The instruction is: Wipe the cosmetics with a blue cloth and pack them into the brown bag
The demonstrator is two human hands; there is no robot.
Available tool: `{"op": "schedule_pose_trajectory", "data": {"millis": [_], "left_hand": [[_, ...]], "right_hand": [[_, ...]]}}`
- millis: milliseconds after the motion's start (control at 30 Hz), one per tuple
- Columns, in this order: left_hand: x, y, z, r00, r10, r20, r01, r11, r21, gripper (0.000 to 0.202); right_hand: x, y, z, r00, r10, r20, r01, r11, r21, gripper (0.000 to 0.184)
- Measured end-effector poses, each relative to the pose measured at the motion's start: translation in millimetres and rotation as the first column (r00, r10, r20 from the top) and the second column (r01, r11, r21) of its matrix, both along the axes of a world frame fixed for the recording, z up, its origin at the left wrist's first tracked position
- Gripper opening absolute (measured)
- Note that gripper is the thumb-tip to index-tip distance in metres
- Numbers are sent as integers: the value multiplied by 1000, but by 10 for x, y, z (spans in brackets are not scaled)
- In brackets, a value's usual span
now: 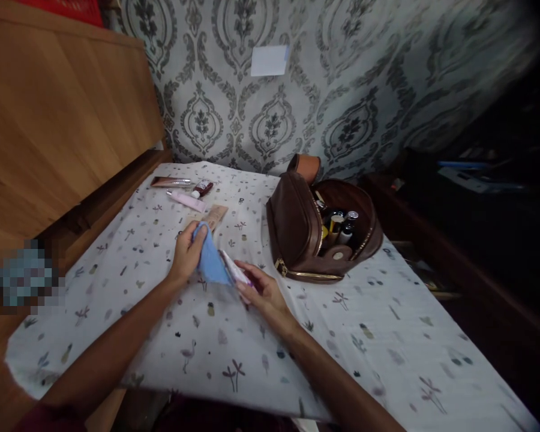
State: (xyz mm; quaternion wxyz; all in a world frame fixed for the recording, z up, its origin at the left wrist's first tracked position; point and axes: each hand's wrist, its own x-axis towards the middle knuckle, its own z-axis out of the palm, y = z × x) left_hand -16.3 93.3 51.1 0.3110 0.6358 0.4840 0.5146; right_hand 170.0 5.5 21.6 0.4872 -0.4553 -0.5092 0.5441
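My left hand [188, 252] is closed on a blue cloth [212, 261], pinched at its top between thumb and fingers. In my right hand [263, 294] is a white and purple tube [234, 267], slanting up to the left. The cloth lies against or very close to the tube; I cannot tell whether they touch. Just beyond my left hand is a beige tube [216, 216] on the table. Behind it lie a pink tube [186, 200], a small dark red bottle [203, 188] with a white cap, and a brown tube [170, 182].
A brown toiletry bag [297, 219] stands unzipped at the right, with several bottles [337, 225] inside. The patterned cloth [364, 372] covers the table. A wooden cabinet [67, 108] rises at the left, and a papered wall [270, 120] closes off the back. Dark furniture [486, 270] borders the right.
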Motion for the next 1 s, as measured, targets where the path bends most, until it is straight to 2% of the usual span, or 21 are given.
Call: {"op": "schedule_pose_trajectory", "data": {"millis": [100,167,267,300,367,533,667,767,833,900,933,1000], "left_hand": [[18,-71,56,999,-25,25,24,998,51,33],[91,-179,58,990,-125,-73,134,981,141,33],[252,-350,-26,895,-265,-358,363,900,242,31],[300,-387,-70,854,-272,-443,407,879,247,31],[357,-406,-159,802,-242,-546,420,878,229,33],[245,-197,-279,817,-163,-554,295,942,158,31],[102,-25,-313,881,-163,-445,220,972,80,28],[69,-10,-291,929,-99,-356,130,989,65,28],[87,-62,-243,956,-44,-290,84,989,125,27],[134,-145,-192,959,-72,-274,138,964,229,28],[165,-188,-176,939,-137,-315,228,935,273,28],[225,-259,-176,826,-303,-475,473,831,293,36]], "right_hand": [[50,65,-87,930,-236,282,171,956,237,44],[57,83,-137,857,-333,393,195,916,352,36],[24,70,-179,818,-383,430,177,878,444,21],[12,61,-184,819,-386,424,167,868,467,16],[7,44,-182,835,-380,398,151,854,498,12],[108,46,-128,888,-372,272,205,848,489,31],[182,73,-100,909,-377,177,258,843,472,28],[195,90,-115,913,-391,116,317,859,402,32],[189,98,-131,919,-386,80,344,884,315,34],[177,106,-142,934,-357,34,341,913,226,34],[171,110,-145,942,-336,5,328,924,194,34],[161,117,-147,954,-298,-42,300,940,163,34]]}}
